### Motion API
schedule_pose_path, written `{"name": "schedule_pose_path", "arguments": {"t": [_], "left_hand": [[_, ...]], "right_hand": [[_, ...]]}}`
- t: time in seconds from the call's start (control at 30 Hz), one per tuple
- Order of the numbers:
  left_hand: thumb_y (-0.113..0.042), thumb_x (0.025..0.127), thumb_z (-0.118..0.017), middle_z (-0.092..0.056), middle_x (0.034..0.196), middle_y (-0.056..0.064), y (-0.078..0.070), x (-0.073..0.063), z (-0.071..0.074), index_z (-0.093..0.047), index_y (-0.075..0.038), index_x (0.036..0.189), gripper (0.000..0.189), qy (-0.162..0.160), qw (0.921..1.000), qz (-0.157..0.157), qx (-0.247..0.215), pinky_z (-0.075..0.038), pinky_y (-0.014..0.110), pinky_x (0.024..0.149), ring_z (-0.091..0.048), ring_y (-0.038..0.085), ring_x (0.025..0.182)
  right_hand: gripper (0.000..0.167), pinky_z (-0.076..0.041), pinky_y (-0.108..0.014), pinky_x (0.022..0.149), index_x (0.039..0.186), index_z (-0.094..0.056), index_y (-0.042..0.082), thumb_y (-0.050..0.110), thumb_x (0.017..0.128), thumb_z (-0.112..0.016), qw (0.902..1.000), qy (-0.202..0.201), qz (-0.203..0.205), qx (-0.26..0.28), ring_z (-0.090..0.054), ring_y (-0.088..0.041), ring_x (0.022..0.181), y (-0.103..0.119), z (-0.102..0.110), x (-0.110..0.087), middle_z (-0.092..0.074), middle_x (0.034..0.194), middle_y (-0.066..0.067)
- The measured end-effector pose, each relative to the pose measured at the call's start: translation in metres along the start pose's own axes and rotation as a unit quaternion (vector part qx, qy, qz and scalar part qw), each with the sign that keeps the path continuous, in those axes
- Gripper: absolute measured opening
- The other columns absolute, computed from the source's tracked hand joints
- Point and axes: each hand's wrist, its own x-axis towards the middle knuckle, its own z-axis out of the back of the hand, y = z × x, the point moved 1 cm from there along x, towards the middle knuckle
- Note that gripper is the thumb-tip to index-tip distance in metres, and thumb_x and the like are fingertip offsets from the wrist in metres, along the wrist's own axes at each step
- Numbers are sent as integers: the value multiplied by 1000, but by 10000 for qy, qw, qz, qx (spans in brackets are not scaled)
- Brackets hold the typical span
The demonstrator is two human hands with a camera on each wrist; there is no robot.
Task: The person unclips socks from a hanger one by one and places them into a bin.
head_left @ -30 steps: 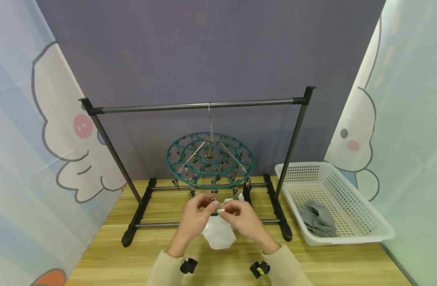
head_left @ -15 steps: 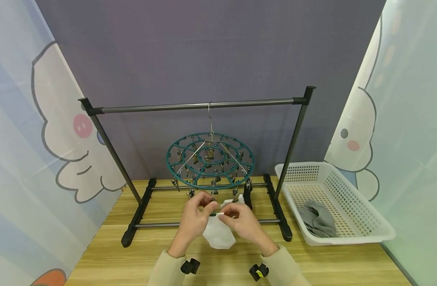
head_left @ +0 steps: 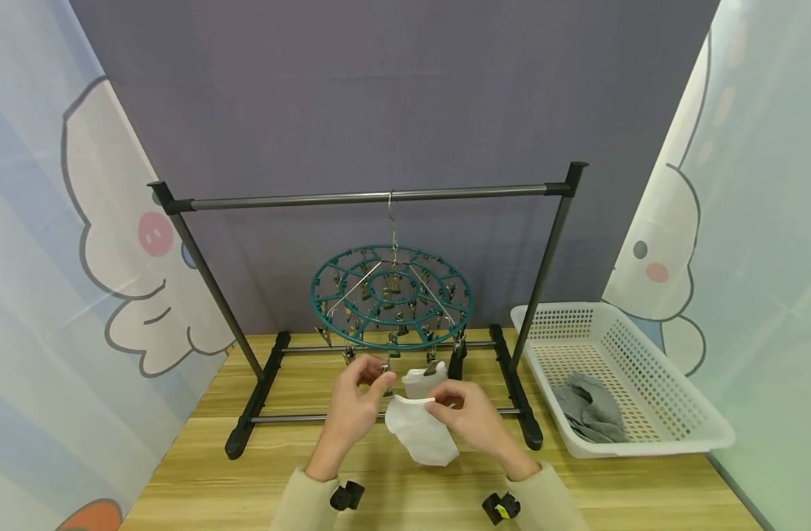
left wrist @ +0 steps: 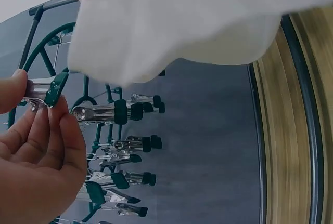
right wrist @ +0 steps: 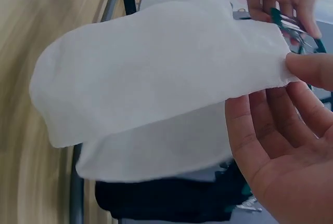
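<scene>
My left hand (head_left: 355,402) pinches a metal clip with green tips (left wrist: 46,90) between thumb and fingers, below the front rim of a round green hanger (head_left: 392,345). In the left wrist view nothing is between the clip's tips. My right hand (head_left: 474,419) pinches a white sock (head_left: 421,434) at its cuff, and the sock droops toward the table, beside the clip and apart from it. Behind it a second white sock (head_left: 423,382) hangs from a clip, partly covered in the right wrist view. A black sock (right wrist: 166,200) hangs farther right.
The hanger hooks onto the bar (head_left: 299,200) of a dark metal rack, with several clips dangling under it. Rack feet (head_left: 249,417) stand on the wooden table (head_left: 199,479). At right, a white basket (head_left: 671,383) holds grey fabric (head_left: 589,405).
The white sock has come away from the clip and shifted right with my right hand. My left hand, still holding the clip, has moved slightly left. The second white sock shows more.
</scene>
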Motion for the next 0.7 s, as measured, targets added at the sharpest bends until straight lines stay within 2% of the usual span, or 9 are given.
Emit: {"name": "schedule_pose_path", "arguments": {"t": [0.3, 0.53, 0.7], "left_hand": [[-19, 95, -74, -66, 89, -2, -1, -2, 3, -70, -9, 106, 15, -298, 9994, 25, -188, -54, 33, 80, -63, 15, 83], [-20, 95, -74, -65, 92, 0, 2, -3, 4, -70, -8, 113, 22, -358, 9989, 167, -264, -55, 32, 82, -64, 17, 86], [-20, 96, -74, -66, 92, 2, 4, -3, 4, -70, -7, 114, 22, -421, 9981, 255, -371, -55, 31, 80, -64, 18, 85]], "right_hand": [[13, -56, -30, 71, 103, -74, 6, 17, 98, -69, 9999, 39, -26, 102, -67, -17, 82, 10, 22, -9, -70, 97, -7], [12, -58, -35, 68, 103, -74, 5, 15, 98, -70, 9997, -145, 162, 145, -69, -22, 81, 13, 40, -13, -72, 99, -11], [11, -58, -34, 70, 104, -74, 5, 12, 98, -69, 9989, -326, 290, 151, -69, -20, 82, 16, 55, -14, -72, 101, -11]]}}
